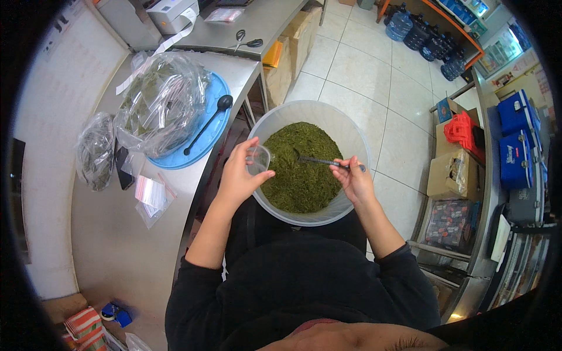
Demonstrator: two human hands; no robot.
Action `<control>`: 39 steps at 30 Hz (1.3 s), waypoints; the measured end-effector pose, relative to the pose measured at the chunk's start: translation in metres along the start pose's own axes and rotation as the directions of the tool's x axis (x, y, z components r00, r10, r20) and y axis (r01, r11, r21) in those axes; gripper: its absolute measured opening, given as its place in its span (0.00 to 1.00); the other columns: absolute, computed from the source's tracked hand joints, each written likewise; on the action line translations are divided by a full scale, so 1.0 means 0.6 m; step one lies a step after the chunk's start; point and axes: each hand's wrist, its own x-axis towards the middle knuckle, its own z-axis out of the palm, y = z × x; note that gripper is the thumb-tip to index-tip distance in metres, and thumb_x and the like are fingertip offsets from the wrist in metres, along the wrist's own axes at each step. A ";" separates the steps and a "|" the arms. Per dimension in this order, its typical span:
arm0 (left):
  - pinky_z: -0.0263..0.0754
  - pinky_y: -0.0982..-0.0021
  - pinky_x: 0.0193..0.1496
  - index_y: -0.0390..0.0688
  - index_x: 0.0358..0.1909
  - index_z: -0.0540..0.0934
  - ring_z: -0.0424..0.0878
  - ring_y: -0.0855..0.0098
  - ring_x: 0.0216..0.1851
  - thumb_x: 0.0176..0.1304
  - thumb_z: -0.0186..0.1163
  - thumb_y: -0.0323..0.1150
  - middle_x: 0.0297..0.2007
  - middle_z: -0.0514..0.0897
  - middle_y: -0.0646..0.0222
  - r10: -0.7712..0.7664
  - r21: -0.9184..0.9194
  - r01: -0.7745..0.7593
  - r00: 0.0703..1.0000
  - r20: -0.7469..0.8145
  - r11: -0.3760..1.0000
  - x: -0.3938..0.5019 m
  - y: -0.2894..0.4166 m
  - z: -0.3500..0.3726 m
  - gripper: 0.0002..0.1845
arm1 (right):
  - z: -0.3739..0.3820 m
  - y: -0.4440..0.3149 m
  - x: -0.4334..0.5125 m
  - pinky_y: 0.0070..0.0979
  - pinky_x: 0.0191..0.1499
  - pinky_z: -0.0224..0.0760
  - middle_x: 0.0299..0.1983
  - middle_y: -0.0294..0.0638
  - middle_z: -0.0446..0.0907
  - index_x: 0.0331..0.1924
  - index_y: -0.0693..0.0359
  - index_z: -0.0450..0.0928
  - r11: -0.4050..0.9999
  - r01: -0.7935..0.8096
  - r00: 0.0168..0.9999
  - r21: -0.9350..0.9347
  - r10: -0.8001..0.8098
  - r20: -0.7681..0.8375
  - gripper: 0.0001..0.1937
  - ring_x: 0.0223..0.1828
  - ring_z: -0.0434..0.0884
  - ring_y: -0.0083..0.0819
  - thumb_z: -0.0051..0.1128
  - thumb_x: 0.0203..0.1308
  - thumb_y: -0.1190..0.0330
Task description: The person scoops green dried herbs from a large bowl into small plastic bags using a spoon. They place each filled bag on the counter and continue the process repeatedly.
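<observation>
A large translucent plastic tub (354,127) stands before me, holding a heap of dried green chopped herb (303,188). My left hand (239,173) grips a small clear plastic cup (261,159) over the tub's left side, its mouth tilted towards the herb. Between the fingers of my right hand (354,180) is the handle of a dark spoon (318,161). The bowl of that spoon is down at the herb, partly hidden by it. Whether the cup has herb in it I cannot tell.
On the steel table (127,245) at left are a large plastic bag of herb (162,101), a blue lid (217,125) with a black spoon (208,123), a smaller bag (95,151), a phone (124,169) and zip bags (153,193). Scissors (246,42) lie farther back. Cardboard boxes (452,173) stand right.
</observation>
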 end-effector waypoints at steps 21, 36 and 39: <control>0.71 0.59 0.56 0.39 0.62 0.63 0.74 0.51 0.53 0.43 0.74 0.32 0.50 0.74 0.51 -0.078 0.182 0.080 0.997 -0.016 0.980 0.067 0.056 0.102 0.43 | 0.109 -0.102 -0.061 0.30 0.39 0.80 0.43 0.45 0.82 0.33 0.61 0.78 -0.263 0.893 0.305 -0.365 -0.242 0.921 0.12 0.41 0.84 0.41 0.69 0.46 0.69; 0.73 0.67 0.43 0.40 0.31 0.83 0.80 0.62 0.39 0.50 0.69 0.32 0.34 0.83 0.63 0.199 -0.004 -0.199 0.976 0.084 0.980 -0.027 0.059 0.057 0.09 | 0.143 -0.022 -0.037 0.37 0.32 0.72 0.27 0.44 0.77 0.30 0.60 0.77 0.071 0.730 0.682 -0.680 -0.138 0.718 0.06 0.30 0.79 0.44 0.58 0.55 0.67; 0.73 0.66 0.42 0.40 0.32 0.84 0.80 0.63 0.37 0.50 0.68 0.30 0.31 0.83 0.64 0.228 -0.118 -0.217 0.969 0.096 0.969 -0.041 0.063 0.059 0.07 | 0.150 -0.027 -0.046 0.37 0.32 0.71 0.25 0.44 0.76 0.28 0.61 0.77 0.094 0.773 0.633 -0.627 -0.051 0.772 0.05 0.29 0.79 0.43 0.58 0.54 0.68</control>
